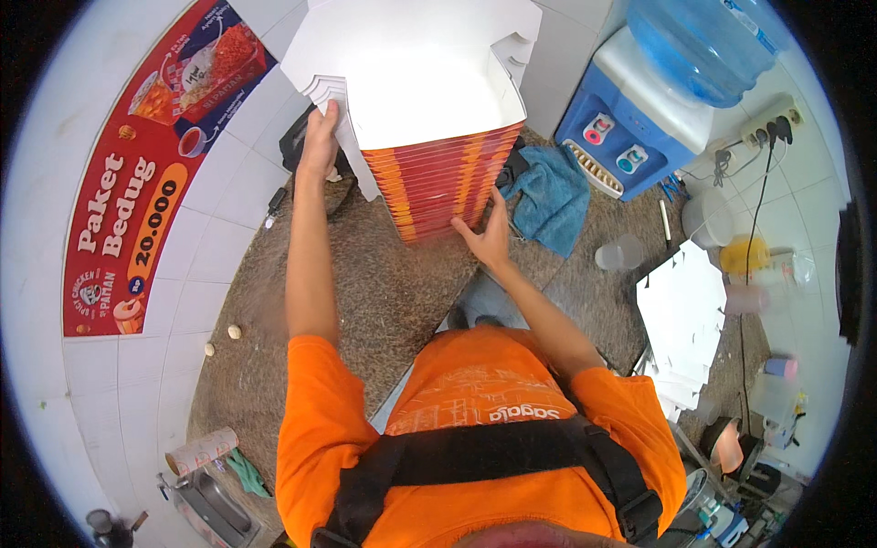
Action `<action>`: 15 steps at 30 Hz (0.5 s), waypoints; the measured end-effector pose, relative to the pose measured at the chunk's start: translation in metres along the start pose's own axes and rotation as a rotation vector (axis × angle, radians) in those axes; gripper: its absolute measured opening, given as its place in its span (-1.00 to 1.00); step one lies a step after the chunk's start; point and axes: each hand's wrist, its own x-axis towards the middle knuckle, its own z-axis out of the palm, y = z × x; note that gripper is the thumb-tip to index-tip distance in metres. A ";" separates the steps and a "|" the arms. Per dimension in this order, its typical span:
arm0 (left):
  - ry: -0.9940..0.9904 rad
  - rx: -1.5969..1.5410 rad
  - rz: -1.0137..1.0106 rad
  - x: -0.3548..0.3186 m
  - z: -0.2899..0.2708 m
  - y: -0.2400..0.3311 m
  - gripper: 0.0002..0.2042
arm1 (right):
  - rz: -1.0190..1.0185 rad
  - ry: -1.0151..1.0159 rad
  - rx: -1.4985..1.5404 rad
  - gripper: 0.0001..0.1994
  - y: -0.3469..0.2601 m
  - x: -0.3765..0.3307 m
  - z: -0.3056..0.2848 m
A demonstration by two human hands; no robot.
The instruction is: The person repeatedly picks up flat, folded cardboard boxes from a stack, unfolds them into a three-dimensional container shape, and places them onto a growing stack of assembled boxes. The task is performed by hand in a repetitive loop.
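Note:
A tall stack of nested cardboard food boxes (pixel 438 178), red and orange outside and white inside, stands on the brown counter at the far side. White flaps spread out from its top. My left hand (pixel 320 142) grips the stack's left side near the layered flap edges, thumb up. Low on the right, my right hand (pixel 486 236) holds the bottom corner, its thumb against the red front and its other fingers along the side. A blue cloth (pixel 553 201) lies just right of that hand.
A blue and white water dispenser (pixel 630 114) stands at the back right. Right of me are a clear plastic cup (pixel 619 253) and flat white cardboard sheets (pixel 681 315). A sink (pixel 215 507) sits at the lower left. Counter edges (pixel 416 352) flank my body.

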 end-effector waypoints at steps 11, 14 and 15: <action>0.454 0.044 0.048 -0.063 -0.001 -0.001 -0.52 | -0.108 0.308 -0.400 -0.68 -0.016 -0.063 -0.174; 0.801 -0.063 0.010 -0.145 -0.002 -0.050 -0.59 | 0.187 0.592 -0.609 -0.72 0.005 -0.106 -0.274; 0.846 -0.180 -0.012 -0.176 -0.036 -0.095 -0.66 | 0.255 0.539 -0.741 -0.61 0.007 -0.115 -0.306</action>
